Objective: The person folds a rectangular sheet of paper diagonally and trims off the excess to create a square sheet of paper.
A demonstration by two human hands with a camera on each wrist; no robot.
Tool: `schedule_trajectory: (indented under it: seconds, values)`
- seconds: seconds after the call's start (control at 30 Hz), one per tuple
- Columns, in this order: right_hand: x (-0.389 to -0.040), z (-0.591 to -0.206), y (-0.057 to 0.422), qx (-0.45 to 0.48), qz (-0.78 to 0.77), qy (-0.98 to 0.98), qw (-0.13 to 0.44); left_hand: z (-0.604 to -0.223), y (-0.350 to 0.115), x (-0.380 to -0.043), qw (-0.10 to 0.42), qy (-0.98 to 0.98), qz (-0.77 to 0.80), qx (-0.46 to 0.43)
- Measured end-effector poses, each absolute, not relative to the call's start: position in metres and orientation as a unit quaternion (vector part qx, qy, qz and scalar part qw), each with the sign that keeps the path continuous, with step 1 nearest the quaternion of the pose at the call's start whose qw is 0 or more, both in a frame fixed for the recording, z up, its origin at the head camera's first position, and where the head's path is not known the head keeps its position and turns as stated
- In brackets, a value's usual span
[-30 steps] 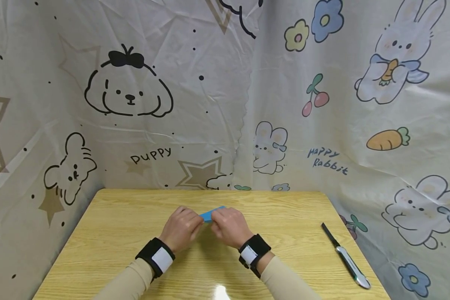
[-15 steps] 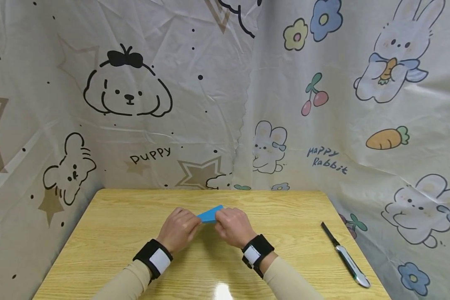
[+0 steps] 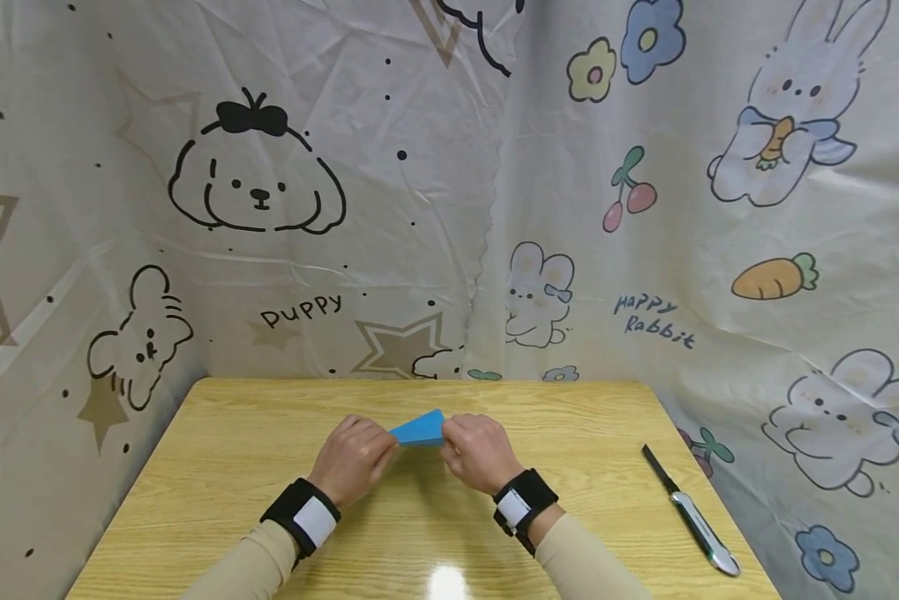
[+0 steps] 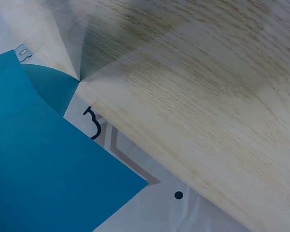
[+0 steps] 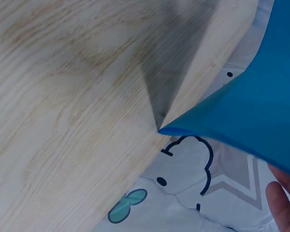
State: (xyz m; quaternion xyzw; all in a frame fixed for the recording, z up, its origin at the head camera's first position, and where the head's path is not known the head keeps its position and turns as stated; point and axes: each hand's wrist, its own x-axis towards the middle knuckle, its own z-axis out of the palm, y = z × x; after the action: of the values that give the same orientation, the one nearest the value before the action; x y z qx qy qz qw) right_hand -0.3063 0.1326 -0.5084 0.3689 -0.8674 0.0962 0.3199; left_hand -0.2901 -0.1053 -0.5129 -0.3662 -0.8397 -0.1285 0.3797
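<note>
A folded sheet of blue paper (image 3: 421,429) spans the gap between both hands, raised above the table. My left hand (image 3: 353,458) pinches its left end, and my right hand (image 3: 482,452) grips the right end with curled fingers. Seen from the left wrist, the paper (image 4: 53,164) has a pointed corner and a curved flap behind it. In the right wrist view the paper (image 5: 246,111) bends to a tip near the tabletop, with fingertips (image 5: 281,200) at its lower edge. Much of each hand lies outside the wrist views.
A knife with a black blade and a silver-and-dark handle (image 3: 696,517) lies on the right of the wooden table (image 3: 254,417). Curtains with cartoon prints (image 3: 419,208) hang behind the table and along its sides.
My hands have drawn apart, the right one moving right and the left slightly left. More of the blue paper shows between them. The knife has stayed put.
</note>
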Motion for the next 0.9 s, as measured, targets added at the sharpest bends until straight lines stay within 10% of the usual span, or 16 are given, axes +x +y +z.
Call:
schedule_trajectory:
  seconds: [0.9]
  values:
    - [-0.309,-0.503,0.126,0.392,0.102,-0.852,0.332,-0.513,-0.107,-0.29,0.39,-0.836,-0.134,-0.363]
